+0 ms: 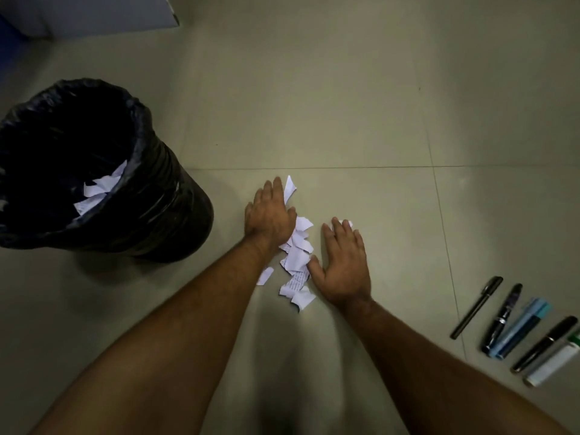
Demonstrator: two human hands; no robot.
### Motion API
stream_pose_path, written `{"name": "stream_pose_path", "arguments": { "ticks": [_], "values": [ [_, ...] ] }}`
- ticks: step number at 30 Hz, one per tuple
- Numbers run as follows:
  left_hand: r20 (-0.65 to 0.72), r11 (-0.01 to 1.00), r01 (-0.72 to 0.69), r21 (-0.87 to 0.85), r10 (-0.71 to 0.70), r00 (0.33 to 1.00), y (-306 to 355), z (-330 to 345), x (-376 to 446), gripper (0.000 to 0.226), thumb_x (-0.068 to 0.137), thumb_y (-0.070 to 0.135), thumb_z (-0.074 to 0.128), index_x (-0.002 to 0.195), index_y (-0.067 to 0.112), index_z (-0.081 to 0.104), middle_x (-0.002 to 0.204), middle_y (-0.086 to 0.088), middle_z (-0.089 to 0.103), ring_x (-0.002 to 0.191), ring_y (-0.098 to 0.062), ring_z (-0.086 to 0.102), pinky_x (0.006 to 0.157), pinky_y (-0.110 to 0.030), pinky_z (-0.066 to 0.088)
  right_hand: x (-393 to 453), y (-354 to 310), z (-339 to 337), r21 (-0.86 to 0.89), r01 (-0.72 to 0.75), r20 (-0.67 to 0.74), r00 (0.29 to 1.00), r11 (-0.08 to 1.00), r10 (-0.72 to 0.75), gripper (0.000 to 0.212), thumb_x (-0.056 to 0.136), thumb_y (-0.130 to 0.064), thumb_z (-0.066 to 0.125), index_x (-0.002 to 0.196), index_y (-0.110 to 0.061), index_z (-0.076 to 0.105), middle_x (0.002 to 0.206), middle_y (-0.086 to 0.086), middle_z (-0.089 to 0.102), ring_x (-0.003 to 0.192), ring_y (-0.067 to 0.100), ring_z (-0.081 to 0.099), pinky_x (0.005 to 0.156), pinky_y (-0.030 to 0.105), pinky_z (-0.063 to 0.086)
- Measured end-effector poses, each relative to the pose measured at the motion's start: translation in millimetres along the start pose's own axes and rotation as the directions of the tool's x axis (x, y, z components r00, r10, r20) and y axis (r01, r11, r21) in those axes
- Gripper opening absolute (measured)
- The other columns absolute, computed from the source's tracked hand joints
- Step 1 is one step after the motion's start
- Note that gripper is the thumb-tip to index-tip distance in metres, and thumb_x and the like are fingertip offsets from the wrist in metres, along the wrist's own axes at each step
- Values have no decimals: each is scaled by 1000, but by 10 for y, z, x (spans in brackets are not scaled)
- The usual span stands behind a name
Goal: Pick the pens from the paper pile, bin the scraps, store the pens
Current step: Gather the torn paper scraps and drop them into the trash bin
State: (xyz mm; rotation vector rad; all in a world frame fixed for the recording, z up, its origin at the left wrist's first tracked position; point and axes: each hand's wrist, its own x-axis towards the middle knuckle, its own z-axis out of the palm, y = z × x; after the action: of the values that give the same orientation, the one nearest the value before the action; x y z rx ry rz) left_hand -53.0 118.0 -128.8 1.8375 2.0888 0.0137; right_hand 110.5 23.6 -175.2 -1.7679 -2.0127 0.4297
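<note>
A black-lined bin (pixel 94 171) stood on the tiled floor (pixel 345 105) at the left, with white scraps already inside. Both hands lay flat and open, palms down, the left hand (pixel 271 213) and right hand (pixel 343 262) on either side of a small heap of scraps (pixel 298 255), touching it. The pens (pixel 518 328) lay in a row well apart at the right.

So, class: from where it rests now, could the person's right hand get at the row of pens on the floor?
Probably yes. The right hand lies flat beside the paper scraps, and the pens lie on the same side, with only bare floor between. Nothing blocks the way, though it would need a sideways reach.
</note>
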Motion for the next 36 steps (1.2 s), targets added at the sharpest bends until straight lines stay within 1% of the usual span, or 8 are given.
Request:
{"name": "stream_pose_path", "arguments": {
  "ticks": [8,13,16,20,25,28,33,36],
  "values": [
    [152,918,-387,86,372,916,43,-14,-491,63,88,44,22,135,18,54,148,-10,47,135,-30,44,108,-45,38,17,2,-82,32,5,19,1000,999,-6,69,89,-48,43,147,-10,46,152,15,45,146,34,34,120,49,27],
    [-79,967,-253,1,252,964,-183,9,-783,53,90,42,43,136,18,54,148,-7,48,133,-25,48,109,-39,36,13,14,-112,8,11,70,997,1000,-11,66,91,-48,43,151,-20,40,154,11,42,147,33,31,121,47,22],
    [72,992,-121,-17,122,990,-205,49,-805,73,86,54,48,148,17,37,157,-8,34,145,-25,30,117,-37,26,16,14,-87,-50,13,91,996,999,-8,65,94,-50,44,152,-23,38,155,12,41,147,34,30,120,47,23],
    [115,977,-203,-58,209,971,-174,106,-929,85,77,64,32,148,19,37,157,-6,34,144,-25,33,115,-41,32,157,-96,-50,-92,-6,123,992,996,17,61,93,-46,36,148,-20,47,152,16,44,143,37,37,113,47,30],
    [224,982,-54,-184,95,970,-245,20,-1010,96,78,52,67,155,21,19,162,-4,20,149,-23,18,119,-39,24,268,-180,-219,-20,28,355,935,999,-19,62,88,-40,27,142,-26,53,160,12,32,149,32,25,120,42,19],
    [353,993,-111,-36,117,928,-196,-37,-1058,113,67,51,80,155,24,15,159,-5,23,143,-27,27,114,-41,32,162,-155,-403,39,50,431,900,998,-62,82,76,-55,20,148,-26,45,162,11,28,151,33,21,122,41,17],
    [251,970,-124,209,70,965,-27,32,-1243,63,84,39,68,140,28,42,137,-6,45,116,-30,48,88,-37,48,45,-131,-473,-30,163,554,824,986,-119,84,68,-63,47,145,-27,49,158,15,33,146,38,30,120,43,26],
    [185,987,-106,119,83,979,28,93,-1310,36,85,35,65,118,21,61,124,-7,55,106,-28,56,86,-33,49,-42,-135,-418,-36,184,450,881,982,-149,48,73,-44,63,115,-22,71,130,10,61,118,35,55,95,38,49]
  ]
}}
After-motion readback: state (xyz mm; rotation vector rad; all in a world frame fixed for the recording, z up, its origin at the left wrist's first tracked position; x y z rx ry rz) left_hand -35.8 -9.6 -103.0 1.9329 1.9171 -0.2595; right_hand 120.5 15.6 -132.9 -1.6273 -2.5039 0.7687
